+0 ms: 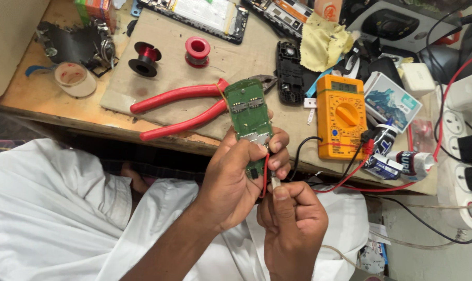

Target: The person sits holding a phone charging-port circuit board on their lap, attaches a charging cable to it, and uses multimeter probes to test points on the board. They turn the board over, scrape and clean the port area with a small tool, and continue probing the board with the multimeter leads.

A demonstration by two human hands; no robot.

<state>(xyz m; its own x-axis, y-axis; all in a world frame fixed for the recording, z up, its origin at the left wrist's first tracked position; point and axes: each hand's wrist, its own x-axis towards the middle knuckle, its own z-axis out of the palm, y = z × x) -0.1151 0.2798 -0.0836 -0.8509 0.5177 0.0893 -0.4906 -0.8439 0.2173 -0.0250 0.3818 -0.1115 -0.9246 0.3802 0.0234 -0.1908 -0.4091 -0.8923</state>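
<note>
Above the lap, the left hand (236,177) has its grip closed around the lower half of a green circuit board (252,120), which stands upright past the fingers. Just below, the right hand (293,229) pinches a probe tip (274,182) against the board's bottom edge. Right of them on the worktop (48,99) lie a blue-and-white box (392,101) and a labelled tube (413,162).
</note>
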